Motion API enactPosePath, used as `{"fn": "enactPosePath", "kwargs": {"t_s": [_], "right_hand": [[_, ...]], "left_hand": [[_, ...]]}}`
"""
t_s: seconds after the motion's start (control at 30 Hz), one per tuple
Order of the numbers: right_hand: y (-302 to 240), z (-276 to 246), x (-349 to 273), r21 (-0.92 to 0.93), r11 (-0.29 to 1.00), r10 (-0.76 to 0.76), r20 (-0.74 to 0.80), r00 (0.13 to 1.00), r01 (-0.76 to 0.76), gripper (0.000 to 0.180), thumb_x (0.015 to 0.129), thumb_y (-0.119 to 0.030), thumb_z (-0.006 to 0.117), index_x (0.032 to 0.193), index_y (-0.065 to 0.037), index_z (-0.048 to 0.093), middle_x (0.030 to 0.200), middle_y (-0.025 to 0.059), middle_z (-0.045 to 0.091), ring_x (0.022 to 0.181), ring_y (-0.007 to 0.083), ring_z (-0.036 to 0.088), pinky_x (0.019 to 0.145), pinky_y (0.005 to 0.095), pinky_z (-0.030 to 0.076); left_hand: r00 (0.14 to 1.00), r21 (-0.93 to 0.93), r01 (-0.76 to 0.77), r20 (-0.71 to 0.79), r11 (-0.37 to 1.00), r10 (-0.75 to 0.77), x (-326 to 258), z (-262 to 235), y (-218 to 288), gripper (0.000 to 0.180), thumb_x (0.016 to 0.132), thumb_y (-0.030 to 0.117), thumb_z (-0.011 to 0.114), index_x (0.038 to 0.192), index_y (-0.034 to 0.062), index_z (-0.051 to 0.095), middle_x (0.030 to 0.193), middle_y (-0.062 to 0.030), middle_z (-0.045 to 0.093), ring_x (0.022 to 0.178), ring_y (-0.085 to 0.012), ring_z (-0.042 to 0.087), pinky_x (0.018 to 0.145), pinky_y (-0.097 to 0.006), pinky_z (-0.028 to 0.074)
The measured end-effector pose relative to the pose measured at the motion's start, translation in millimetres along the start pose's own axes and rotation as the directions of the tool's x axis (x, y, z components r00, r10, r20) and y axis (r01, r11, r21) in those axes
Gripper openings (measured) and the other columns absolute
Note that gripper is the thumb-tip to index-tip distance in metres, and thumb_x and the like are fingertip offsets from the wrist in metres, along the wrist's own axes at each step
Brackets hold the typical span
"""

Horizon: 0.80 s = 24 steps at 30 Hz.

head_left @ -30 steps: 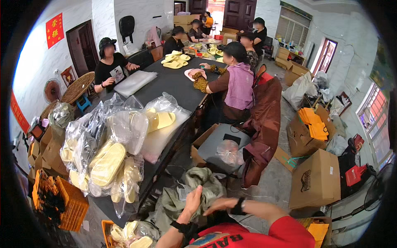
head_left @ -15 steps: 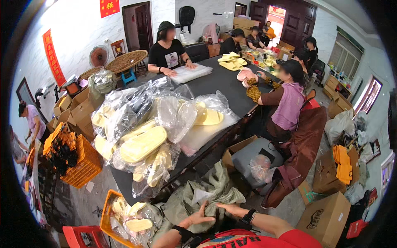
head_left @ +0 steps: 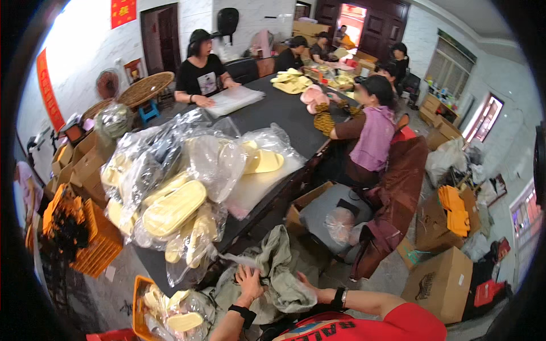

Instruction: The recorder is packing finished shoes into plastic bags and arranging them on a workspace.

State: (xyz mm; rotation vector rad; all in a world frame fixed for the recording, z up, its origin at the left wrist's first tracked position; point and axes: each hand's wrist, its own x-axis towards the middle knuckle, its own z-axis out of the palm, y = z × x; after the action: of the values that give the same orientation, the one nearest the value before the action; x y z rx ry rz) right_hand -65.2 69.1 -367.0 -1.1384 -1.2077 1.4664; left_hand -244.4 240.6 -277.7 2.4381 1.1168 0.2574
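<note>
Your sack (head_left: pixel 281 278) lies crumpled at 6 o'clock in your view, grey-green and slack, with your 2 hands at it. Your left hand (head_left: pixel 249 282) is on its 9 o'clock side, fingers spread over the folds – laid on, not clenched. Your right hand (head_left: pixel 310 288) is at its 4 o'clock side; the folds hide its fingertips, so I cannot tell whether they grasp anything.

Between 7 and 8 o'clock, near your left forearm, an orange crate (head_left: pixel 137 310) holds yellow slippers (head_left: pixel 183 322). At 9 o'clock, more yellow slippers in clear bags (head_left: pixel 173 210) heap on the black table (head_left: pixel 287 122). A grey seat (head_left: pixel 318 211) is at 4 o'clock, beyond the sack. At 11 o'clock, 1 person (head_left: pixel 200 74) rests their hands on clear sheets (head_left: pixel 239 101).
</note>
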Motion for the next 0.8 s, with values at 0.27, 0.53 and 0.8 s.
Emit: {"fn": "enactPosePath", "kwargs": {"t_s": [0.27,0.53,0.8], "right_hand": [[-154.1,27.3,-27.1,-0.332,0.860,0.251,-0.387,0.887,-0.388,0.054,0.081,-0.033,0.058,0.122,-0.002,0.041,0.119,0.0120,0.047,0.107,0.0245,0.047,0.088,0.0356,0.039],[-62.8,48.8,30.5,-0.375,0.887,0.124,-0.367,0.922,-0.268,0.054,0.079,-0.032,0.060,0.122,-0.003,0.042,0.120,0.0123,0.047,0.108,0.0249,0.046,0.089,0.0366,0.038],[-18.3,43.9,70.4,-0.487,0.866,0.169,0.069,0.983,-0.115,0.056,0.078,-0.029,0.062,0.124,-0.005,0.041,0.126,0.0126,0.043,0.116,0.0254,0.040,0.095,0.0378,0.033]], "left_hand": [[0.922,-0.872,0.347,0.385,0.345,0.043,-5.7,-20.7,10.5,0.026,0.069,0.003,0.056,0.094,0.0032,0.056,0.076,-0.0017,0.058,0.069,-0.0143,0.054,0.063,-0.031,0.043],[0.931,-0.480,-0.005,0.317,0.877,0.179,-69.5,-35.2,9.5,0.033,0.059,0.009,0.054,0.091,0.0092,0.063,0.085,-0.0193,0.060,0.083,-0.0364,0.057,0.072,-0.043,0.046],[0.995,-0.464,0.104,0.050,0.880,-0.091,-118.9,-47.3,-23.1,0.048,0.071,0.025,0.060,0.113,0.0073,0.046,0.117,-0.0207,0.045,0.110,-0.0385,0.041,0.087,-0.050,0.035]]}}
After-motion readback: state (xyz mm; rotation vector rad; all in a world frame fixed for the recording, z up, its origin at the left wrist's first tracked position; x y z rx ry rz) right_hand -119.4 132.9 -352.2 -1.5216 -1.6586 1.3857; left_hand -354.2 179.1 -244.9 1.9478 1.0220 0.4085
